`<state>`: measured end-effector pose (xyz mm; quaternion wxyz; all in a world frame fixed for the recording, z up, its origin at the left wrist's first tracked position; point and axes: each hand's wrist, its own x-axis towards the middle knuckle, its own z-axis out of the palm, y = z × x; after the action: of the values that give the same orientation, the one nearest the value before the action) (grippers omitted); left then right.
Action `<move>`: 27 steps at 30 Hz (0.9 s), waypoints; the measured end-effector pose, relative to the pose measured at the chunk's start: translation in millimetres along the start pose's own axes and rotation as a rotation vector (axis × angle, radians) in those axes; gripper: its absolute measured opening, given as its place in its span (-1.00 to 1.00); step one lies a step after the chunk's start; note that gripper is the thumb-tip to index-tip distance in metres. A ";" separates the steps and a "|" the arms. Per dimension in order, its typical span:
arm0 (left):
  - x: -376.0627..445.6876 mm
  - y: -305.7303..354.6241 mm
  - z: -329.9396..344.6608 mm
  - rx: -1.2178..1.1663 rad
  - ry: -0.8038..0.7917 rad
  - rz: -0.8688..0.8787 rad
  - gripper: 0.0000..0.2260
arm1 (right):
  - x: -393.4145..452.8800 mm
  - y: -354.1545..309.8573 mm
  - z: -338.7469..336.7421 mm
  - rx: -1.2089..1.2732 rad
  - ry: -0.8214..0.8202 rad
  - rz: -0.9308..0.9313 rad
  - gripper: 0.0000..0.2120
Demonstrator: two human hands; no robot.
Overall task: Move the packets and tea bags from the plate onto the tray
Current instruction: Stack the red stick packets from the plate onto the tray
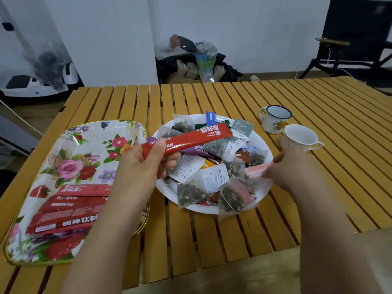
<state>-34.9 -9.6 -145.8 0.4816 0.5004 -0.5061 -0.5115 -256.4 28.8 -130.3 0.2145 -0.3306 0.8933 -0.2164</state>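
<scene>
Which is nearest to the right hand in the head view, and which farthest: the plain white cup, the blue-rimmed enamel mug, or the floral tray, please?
From the right hand:
1. Plain white cup, just beyond the hand, nearly touching its knuckles.
2. Blue-rimmed enamel mug, farther back on the table, behind the cup.
3. Floral tray, far to the left, across the plate.

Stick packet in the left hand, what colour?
Red with white lettering. The left hand holds the stick packet above the plate; head view shows it best.

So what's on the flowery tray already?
Several red packets lie stacked near the front of the floral tray. The left forearm covers their right ends, so an exact count, or anything beneath them, can't be seen.
</scene>
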 end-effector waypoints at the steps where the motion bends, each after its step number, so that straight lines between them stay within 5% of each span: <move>1: -0.2 0.4 0.2 0.004 -0.008 0.006 -0.78 | 1.7 -1.9 2.7 -0.011 0.005 0.000 -0.79; 4: 0.1 0.2 0.1 0.015 -0.040 -0.001 -0.77 | 1.5 -7.2 6.5 -0.041 0.024 0.024 -0.91; 11: 1.1 -3.1 -2.5 0.003 -0.068 -0.048 -0.88 | 1.6 -9.4 3.3 -0.048 0.147 -0.050 -0.82; 17: 0.8 -1.6 -5.0 0.042 -0.101 -0.063 -0.82 | -3.3 -5.7 -9.7 0.451 0.031 -0.157 -0.79; 24: -0.2 0.6 -7.8 -0.071 -0.119 -0.112 -0.82 | -18.4 -15.9 -18.9 0.877 0.456 -0.395 -0.83; 27: -1.5 4.7 -7.2 -0.140 -0.128 -0.116 -0.82 | -20.6 -20.8 -18.9 1.108 0.446 -0.413 -0.85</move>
<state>-27.8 -8.4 -141.0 0.4517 0.4603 -0.4692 -0.6033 -241.8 33.2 -99.0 0.1163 -0.2832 0.5896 -0.7474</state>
